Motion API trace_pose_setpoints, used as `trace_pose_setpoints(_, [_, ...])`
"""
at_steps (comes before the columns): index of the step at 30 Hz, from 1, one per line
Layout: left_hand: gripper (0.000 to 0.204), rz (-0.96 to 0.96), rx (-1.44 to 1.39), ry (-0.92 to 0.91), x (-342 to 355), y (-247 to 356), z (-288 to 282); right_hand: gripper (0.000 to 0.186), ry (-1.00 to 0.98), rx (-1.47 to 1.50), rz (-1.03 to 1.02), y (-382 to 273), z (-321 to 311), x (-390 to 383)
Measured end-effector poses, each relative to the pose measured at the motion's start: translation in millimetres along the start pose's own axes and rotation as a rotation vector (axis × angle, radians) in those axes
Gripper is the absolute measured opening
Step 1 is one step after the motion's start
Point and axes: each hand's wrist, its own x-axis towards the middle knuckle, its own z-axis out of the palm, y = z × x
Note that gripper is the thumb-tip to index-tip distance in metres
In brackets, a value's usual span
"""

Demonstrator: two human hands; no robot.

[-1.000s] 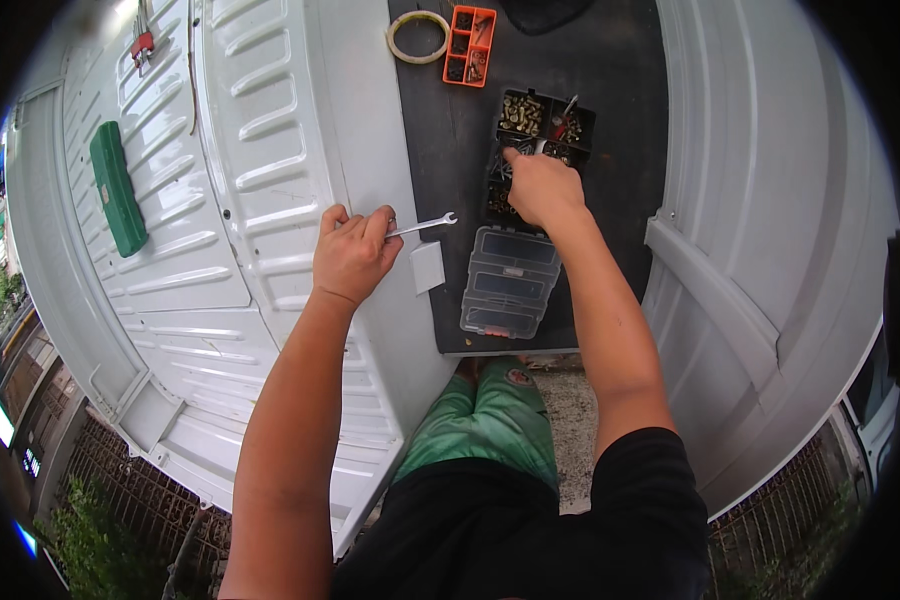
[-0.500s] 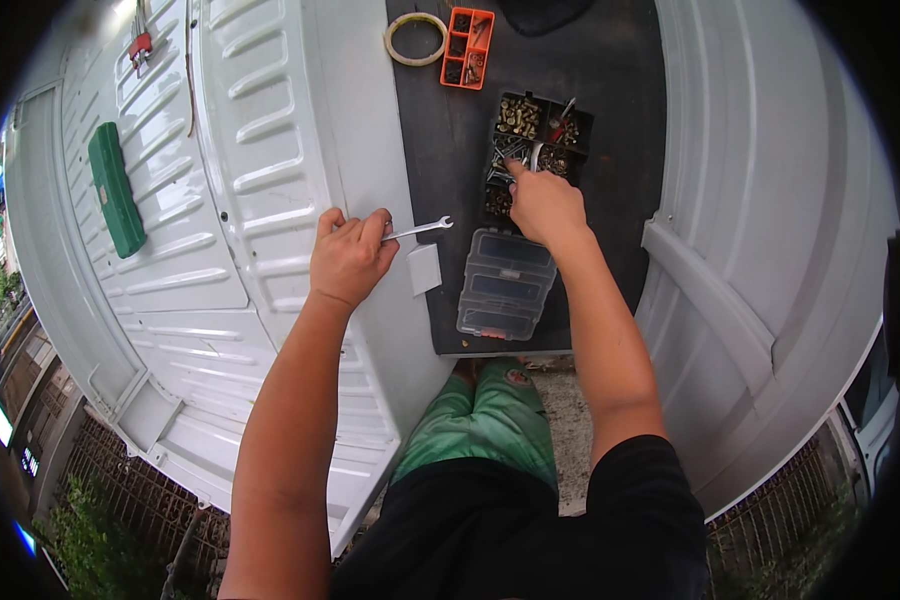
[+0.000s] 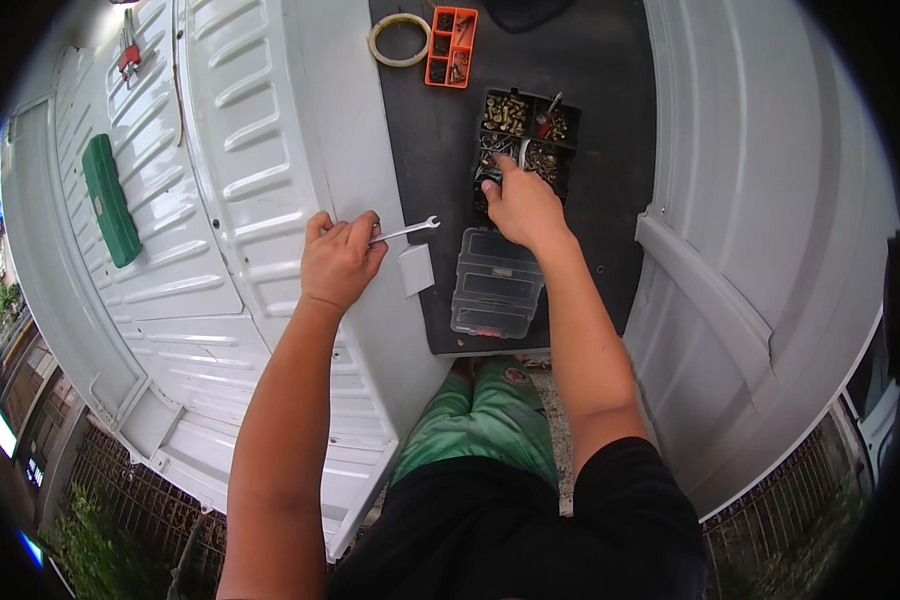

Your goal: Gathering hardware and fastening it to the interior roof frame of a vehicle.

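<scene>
I take the dark flat mat [image 3: 610,130] as my landmark: it lies across the white ribbed metal body panel [image 3: 220,190], which spreads off to its left. On the mat's near end sits a clear plastic lidded organiser box [image 3: 494,284], and just beyond that a black compartment tray of mixed brass and steel fasteners [image 3: 526,140]. Farther along the mat are a small orange parts tray [image 3: 451,46] and a ring of pale tape [image 3: 400,38] beside it. My right hand [image 3: 523,205] is down in the black tray, fingertips pinched among the fasteners; I cannot tell whether they have closed on one. My left hand [image 3: 340,262] rests on the panel just left of the mat, fist clamped on the shank of a slim silver combination wrench [image 3: 407,231] whose open end points toward the mat. I judge the risk to be a small screw slipping from that pinch and rolling off the mat. Compared with half a second ago, the right hand has pushed deeper into the tray; the wrench hand has not shifted.
</scene>
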Motion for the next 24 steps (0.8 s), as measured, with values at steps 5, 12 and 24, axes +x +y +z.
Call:
trace_pose_setpoints(5, [0.022,0.019,0.022,-0.009,4.6,4.6,0.0,0.058,0.067,0.033,0.177,-6.8,8.2,13.5])
trace_pose_setpoints(12, [0.022,0.01,0.031,-0.015,1.3,0.6,-1.9,0.065,0.048,0.136,0.069,-3.3,-2.8,2.2])
trace_pose_setpoints(24, [0.023,0.01,0.046,-0.004,0.5,0.0,-1.7,0.038,0.056,0.159,0.034,5.5,7.1,-20.0])
